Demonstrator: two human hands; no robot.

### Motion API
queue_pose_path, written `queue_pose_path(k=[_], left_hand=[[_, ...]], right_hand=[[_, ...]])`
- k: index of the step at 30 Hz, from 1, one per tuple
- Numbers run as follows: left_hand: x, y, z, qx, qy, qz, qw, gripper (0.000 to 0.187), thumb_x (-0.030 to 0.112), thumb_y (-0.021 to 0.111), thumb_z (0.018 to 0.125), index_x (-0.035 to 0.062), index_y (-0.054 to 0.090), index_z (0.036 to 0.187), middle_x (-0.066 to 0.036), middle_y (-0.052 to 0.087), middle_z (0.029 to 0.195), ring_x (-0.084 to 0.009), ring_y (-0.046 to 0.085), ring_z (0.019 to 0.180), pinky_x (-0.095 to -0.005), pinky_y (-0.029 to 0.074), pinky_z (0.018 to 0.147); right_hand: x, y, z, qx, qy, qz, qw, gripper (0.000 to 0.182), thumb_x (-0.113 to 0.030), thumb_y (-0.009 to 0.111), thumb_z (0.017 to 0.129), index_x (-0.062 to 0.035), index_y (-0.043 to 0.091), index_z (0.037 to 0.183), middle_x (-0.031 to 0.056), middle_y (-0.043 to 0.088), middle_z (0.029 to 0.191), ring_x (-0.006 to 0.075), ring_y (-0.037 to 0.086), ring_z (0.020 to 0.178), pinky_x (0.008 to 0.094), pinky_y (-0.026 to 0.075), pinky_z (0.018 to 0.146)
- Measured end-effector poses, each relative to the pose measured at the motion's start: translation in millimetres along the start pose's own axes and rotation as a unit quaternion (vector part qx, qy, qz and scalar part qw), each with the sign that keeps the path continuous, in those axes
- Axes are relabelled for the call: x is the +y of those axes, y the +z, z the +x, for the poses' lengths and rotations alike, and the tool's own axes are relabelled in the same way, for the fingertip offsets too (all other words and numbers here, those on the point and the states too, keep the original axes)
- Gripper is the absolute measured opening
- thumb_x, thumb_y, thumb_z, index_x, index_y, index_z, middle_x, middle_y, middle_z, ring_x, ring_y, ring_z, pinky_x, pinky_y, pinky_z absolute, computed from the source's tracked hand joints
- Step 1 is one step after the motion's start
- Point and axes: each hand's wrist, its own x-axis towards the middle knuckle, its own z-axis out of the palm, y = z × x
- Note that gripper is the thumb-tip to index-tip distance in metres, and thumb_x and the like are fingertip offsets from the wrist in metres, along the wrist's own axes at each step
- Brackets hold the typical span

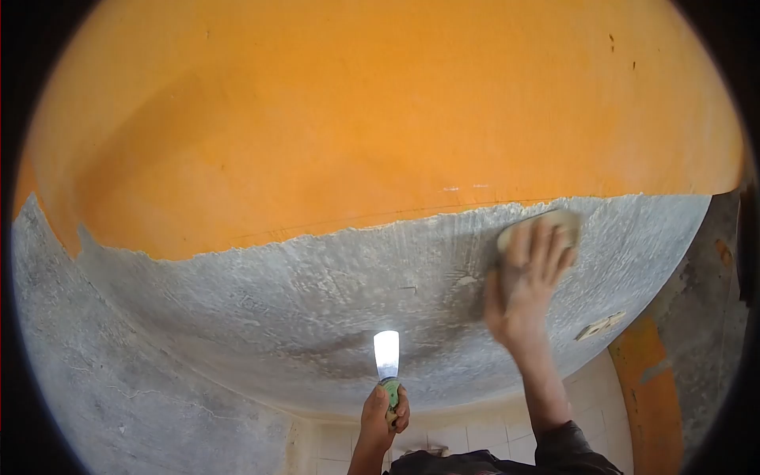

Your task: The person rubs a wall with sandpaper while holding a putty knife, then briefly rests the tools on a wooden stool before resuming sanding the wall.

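Note:
My left hand (385,409) is wrapped round the green handle of a putty knife (386,356), at the bottom centre of the head view. The knife's blade points up and shines bright white, apart from my right hand. Higher and to the right, my right hand (529,277) is blurred, with its fingers over a pale, rounded, sponge-like pad (566,225). The pad is against the wall, just below the ragged paint edge. Its exact kind is hard to make out. The wall has orange paint (380,119) above and bare grey plaster (340,277) below.
A socket plate (600,326) sits on the grey wall, lower right. Another grey wall (119,356) with a crack meets it at the left. Pale floor tiles (483,434) show at the bottom. An orange strip (647,388) stands at the right edge.

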Motion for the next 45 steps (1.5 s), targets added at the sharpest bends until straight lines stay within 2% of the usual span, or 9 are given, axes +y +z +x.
queue_pose_path(k=[3,6,12,17,20,26,31,40,45], left_hand=[[-0.3,-3.0,0.6,-0.004,-0.005,-0.001,1.000,0.048,0.052,0.046,0.092,0.0050,0.050,0.099,-0.002,0.042,0.064,-0.0110,0.039,0.046,-0.0247,0.029,0.039],[0.3,-17.4,0.0,-0.029,0.001,-0.011,1.000,0.047,0.049,0.043,0.094,0.0027,0.049,0.100,-0.003,0.044,0.066,-0.0101,0.040,0.047,-0.0238,0.029,0.039],[14.8,-25.3,3.0,-0.037,-0.012,0.010,0.999,0.047,0.047,0.042,0.095,0.0010,0.050,0.100,-0.004,0.045,0.066,-0.0100,0.040,0.048,-0.0236,0.030,0.040],[26.8,-46.0,2.3,-0.049,-0.015,0.014,0.999,0.049,0.050,0.044,0.093,0.0013,0.051,0.100,-0.003,0.045,0.064,-0.0108,0.039,0.046,-0.0246,0.030,0.040],[37.9,-50.6,4.9,-0.048,-0.024,0.044,0.998,0.050,0.049,0.044,0.094,0.0007,0.051,0.101,-0.003,0.045,0.063,-0.0104,0.038,0.045,-0.0247,0.030,0.040],[42.2,-67.6,7.6,-0.118,-0.038,0.018,0.992,0.045,0.043,0.038,0.098,-0.0004,0.049,0.102,-0.002,0.046,0.067,-0.0077,0.040,0.050,-0.0217,0.032,0.042],[40.0,-80.2,7.8,-0.102,-0.048,0.033,0.993,0.050,0.050,0.046,0.093,0.0004,0.051,0.100,-0.002,0.046,0.066,-0.0095,0.042,0.048,-0.0236,0.032,0.040],[50.2,-104.2,3.5,-0.112,-0.061,0.028,0.991,0.048,0.047,0.041,0.096,0.0007,0.050,0.099,-0.002,0.046,0.067,-0.0076,0.041,0.049,-0.0216,0.033,0.041],[52.2,-113.4,1.8,-0.114,-0.070,0.019,0.991,0.048,0.047,0.041,0.096,0.0005,0.050,0.099,-0.002,0.046,0.066,-0.0073,0.041,0.049,-0.0214,0.033,0.041]], right_hand=[[-32.0,-2.9,-40.9,-0.235,-0.097,0.081,0.964,0.068,-0.021,0.064,0.075,0.0006,0.039,0.134,0.0275,0.031,0.142,0.0498,0.015,0.135,0.0697,0.003,0.102],[-28.4,3.3,-86.9,-0.273,-0.011,0.075,0.959,0.066,-0.017,0.061,0.077,0.0002,0.036,0.136,0.0288,0.023,0.145,0.0499,0.009,0.137,0.0694,0.002,0.101],[-33.4,-1.8,3.3,0.016,0.063,0.058,0.996,0.063,-0.016,0.056,0.078,0.0018,0.035,0.134,0.0342,0.025,0.140,0.0565,0.013,0.131,0.0711,0.005,0.100],[-71.3,34.4,-106.4,-0.197,-0.009,0.014,0.980,0.059,-0.026,0.063,0.068,0.0004,0.047,0.118,0.0290,0.039,0.118,0.0495,0.034,0.111,0.0738,0.013,0.093],[-72.9,31.1,-108.7,-0.223,0.046,0.027,0.973,0.061,-0.022,0.060,0.073,0.0020,0.042,0.126,0.0319,0.034,0.129,0.0548,0.026,0.121,0.0733,0.009,0.097],[-67.6,27.5,-45.7,-0.009,0.098,0.054,0.994,0.067,-0.015,0.053,0.081,0.0062,0.026,0.138,0.0367,0.013,0.145,0.0585,0.001,0.133,0.0699,0.000,0.102],[-119.3,76.1,-176.9,-0.150,0.111,0.094,0.978,0.066,-0.015,0.054,0.080,0.0080,0.027,0.135,0.0425,0.017,0.139,0.0599,0.005,0.131,0.0709,0.002,0.101],[-115.3,45.8,-73.2,0.007,0.146,0.115,0.983,0.066,-0.013,0.054,0.080,0.0057,0.026,0.137,0.0386,0.019,0.141,0.0604,0.007,0.130,0.0706,0.000,0.100],[-159.2,77.6,-166.7,-0.124,0.123,0.116,0.978,0.066,-0.015,0.057,0.080,0.0062,0.029,0.135,0.0382,0.027,0.136,0.0593,0.018,0.128,0.0723,0.007,0.099]])
